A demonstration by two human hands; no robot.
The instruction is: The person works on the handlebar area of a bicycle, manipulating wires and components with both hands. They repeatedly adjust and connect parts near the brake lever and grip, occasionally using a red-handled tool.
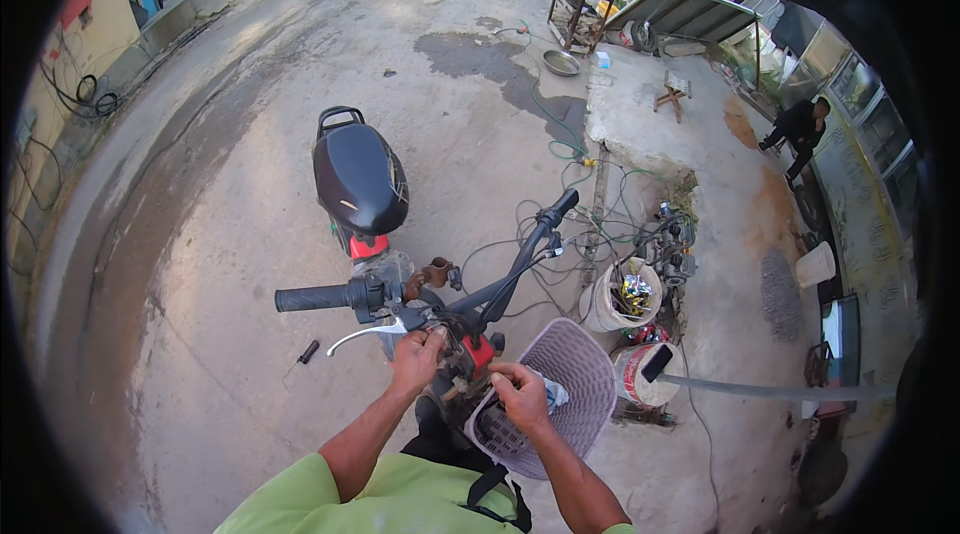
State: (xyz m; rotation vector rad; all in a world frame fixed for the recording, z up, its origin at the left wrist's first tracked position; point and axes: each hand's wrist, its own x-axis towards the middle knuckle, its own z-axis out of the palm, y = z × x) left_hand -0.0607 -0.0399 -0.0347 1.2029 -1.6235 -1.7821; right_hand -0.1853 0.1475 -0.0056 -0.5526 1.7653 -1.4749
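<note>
In front of me stands an electric scooter with a black seat (360, 177), its handlebar (498, 286) turned askew. My left hand (420, 359) is at the middle of the bar, beside the silver brake lever (368, 336). Its fingers are pinched together against the front housing; what they grip is too small to tell. Over the near edge of the grey-mauve woven basket (590, 389) is my right hand (520, 394), fingers curled in toward the red part (477, 352) of the housing. Anything between those fingertips is hidden. A white and blue crumpled item (554, 393) lies in the basket.
A black-handled screwdriver (309, 351) lies on the concrete to the left. Right of the scooter stand a white bucket (604, 306) of scraps and a second bucket (640, 384). Hoses and cables (570, 149) trail across the ground. A person (800, 137) sits by the right wall.
</note>
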